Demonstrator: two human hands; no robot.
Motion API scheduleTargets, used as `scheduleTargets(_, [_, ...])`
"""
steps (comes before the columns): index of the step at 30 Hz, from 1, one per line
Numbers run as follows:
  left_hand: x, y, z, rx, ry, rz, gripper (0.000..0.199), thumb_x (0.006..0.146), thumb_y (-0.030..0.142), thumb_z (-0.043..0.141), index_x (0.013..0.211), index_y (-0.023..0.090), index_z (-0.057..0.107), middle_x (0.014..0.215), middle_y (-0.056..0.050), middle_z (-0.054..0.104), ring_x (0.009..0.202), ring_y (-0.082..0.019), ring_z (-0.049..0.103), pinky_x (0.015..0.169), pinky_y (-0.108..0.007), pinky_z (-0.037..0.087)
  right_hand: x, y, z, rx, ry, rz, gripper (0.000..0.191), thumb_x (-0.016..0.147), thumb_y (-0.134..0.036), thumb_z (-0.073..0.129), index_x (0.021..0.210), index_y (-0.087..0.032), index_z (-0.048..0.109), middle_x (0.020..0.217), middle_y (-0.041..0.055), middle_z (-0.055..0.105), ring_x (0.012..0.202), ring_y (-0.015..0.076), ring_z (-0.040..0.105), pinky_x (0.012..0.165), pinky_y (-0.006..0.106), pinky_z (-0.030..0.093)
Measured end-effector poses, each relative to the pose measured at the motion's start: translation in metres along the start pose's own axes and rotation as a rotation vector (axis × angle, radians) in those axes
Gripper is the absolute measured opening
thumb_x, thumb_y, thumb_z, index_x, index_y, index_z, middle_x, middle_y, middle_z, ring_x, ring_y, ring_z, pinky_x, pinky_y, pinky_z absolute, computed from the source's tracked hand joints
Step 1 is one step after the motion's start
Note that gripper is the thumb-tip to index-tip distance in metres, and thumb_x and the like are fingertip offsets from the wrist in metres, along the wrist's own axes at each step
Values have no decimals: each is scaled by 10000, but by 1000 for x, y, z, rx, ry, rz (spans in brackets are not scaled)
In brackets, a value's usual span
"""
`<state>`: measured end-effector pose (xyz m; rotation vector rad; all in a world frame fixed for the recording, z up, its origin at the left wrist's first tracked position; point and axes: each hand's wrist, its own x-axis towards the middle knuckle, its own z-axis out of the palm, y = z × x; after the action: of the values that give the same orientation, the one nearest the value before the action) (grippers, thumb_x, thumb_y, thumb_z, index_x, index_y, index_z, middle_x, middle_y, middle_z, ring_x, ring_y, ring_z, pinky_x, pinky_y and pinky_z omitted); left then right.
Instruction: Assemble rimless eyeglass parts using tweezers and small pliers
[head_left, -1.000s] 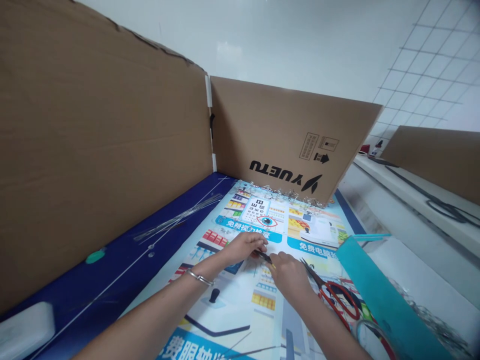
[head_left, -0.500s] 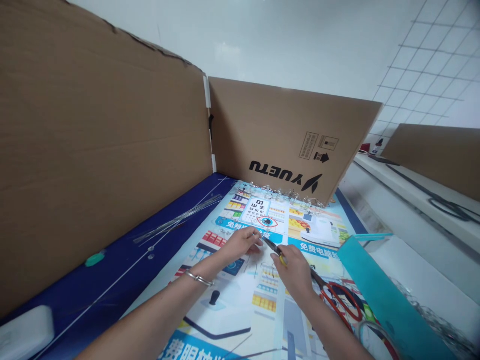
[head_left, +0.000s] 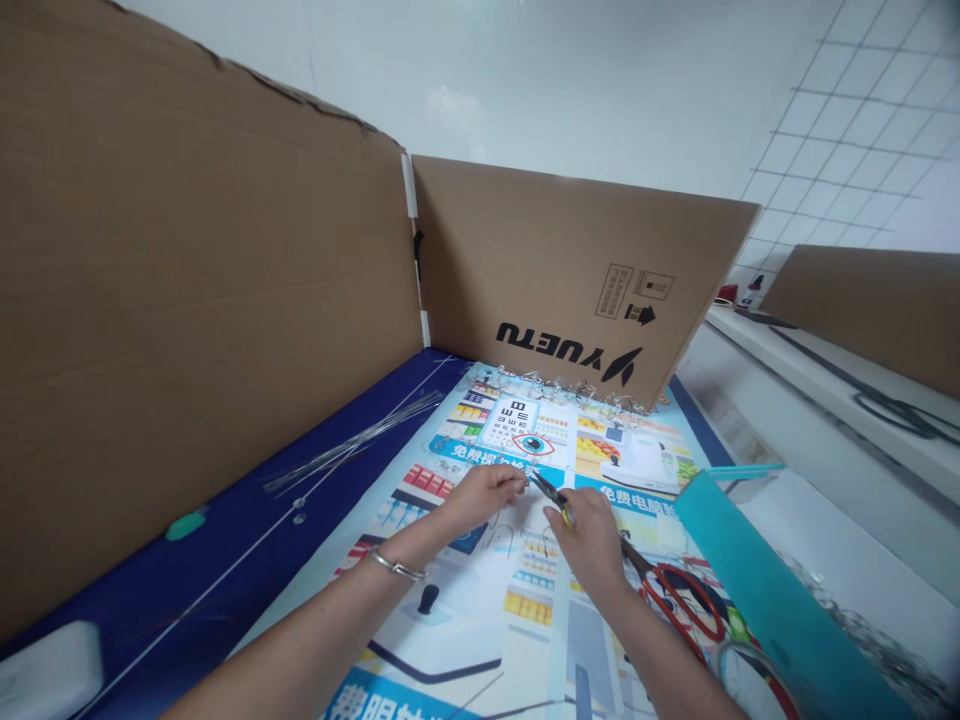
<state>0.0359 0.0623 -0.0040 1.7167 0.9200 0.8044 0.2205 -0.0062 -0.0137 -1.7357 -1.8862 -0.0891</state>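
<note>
The right hand [head_left: 592,540] is holding the yellow grip of small pliers [head_left: 550,490], and their dark tips are pointing left, almost touching the left hand [head_left: 480,497]. The left fingers [head_left: 504,484] are curling close together, but I cannot tell if they are holding anything. The red-handled scissors [head_left: 679,600] are lying on the printed poster [head_left: 450,650], just right of the right hand.

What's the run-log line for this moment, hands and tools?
left hand: beside pliers tip | right hand: gripping yellow-handled pliers | nearby: red-handled scissors on printed poster
</note>
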Motion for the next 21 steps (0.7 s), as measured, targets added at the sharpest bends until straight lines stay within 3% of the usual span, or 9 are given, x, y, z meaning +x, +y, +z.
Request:
scheduleTargets(5, [0,-7,7,374,29,187,220,798,273,457,801,202,665,766,-42,591,816,-173,518,760,-255,385,1,2,4,-37,6,-5,221,754,-315,559,942,-202,590,856,50,542,880,208,452,813,341,322])
scheduleTargets(10, [-7,-6,14,606,16,204,255,836,273,402,795,198,642,832,-57,560,827,-174,511,713,-251,380,-1,2,6,-83,14,-20,231,739,-301,579,948,-204,593,860,53,543,880,211,446,806,341,319])
scheduleTargets(15, [-10,-1,11,657,12,214,258,844,322,397,834,215,632,851,-46,572,817,-162,525,693,-236,379,-2,2,6,-97,12,-27,231,739,-301,580,948,-205,595,871,56,550,886,215,445,804,338,319])
scheduleTargets(21, [-4,-5,-11,651,239,186,267,855,305,368,870,224,622,850,-32,617,832,-161,549,741,-243,396,-3,5,6,-69,-36,16,255,727,-328,591,953,-211,602,889,55,552,903,216,445,825,328,309])
